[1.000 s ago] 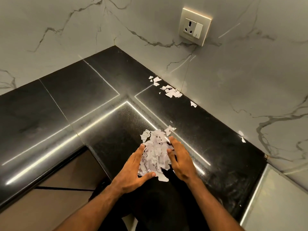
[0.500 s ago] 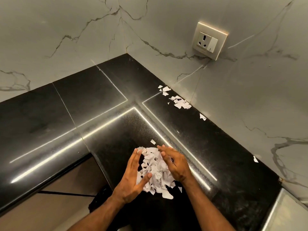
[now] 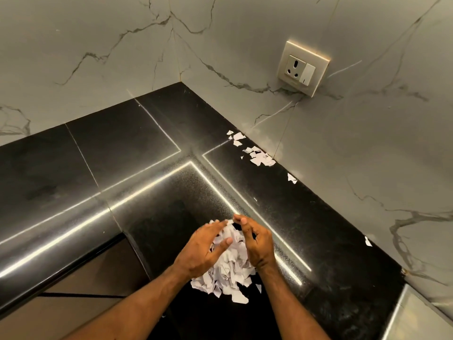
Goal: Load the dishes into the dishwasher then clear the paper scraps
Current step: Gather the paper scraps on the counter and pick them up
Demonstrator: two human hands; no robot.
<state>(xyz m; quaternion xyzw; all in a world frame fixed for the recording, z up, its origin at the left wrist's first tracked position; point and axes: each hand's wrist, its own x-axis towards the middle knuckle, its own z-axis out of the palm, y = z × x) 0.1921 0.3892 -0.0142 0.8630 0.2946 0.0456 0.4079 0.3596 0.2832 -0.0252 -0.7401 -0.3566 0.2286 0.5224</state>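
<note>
Left hand (image 3: 203, 251): fingers straight and a little spread, palm laid on the left side of a heap of torn white paper scraps (image 3: 230, 268). Right hand (image 3: 258, 244): set on edge against the heap's right side, fingers curled in round its far end. The two hands close narrowly on it, fingertips almost meeting at the top. The heap sits on the glossy black stone counter (image 3: 147, 143), near the front edge by the inner corner of its L-shape. A few bits trail from the heap toward that edge.

Further out, a loose scatter of white scraps (image 3: 257, 155) lies along the counter's back edge against the right wall, well apart from the heap. One stray scrap (image 3: 291, 178) lies just beyond it and another (image 3: 367, 241) farther right on the same edge. A cream wall socket with switch (image 3: 302, 68) is set in the grey-veined marble wall (image 3: 98, 45).
</note>
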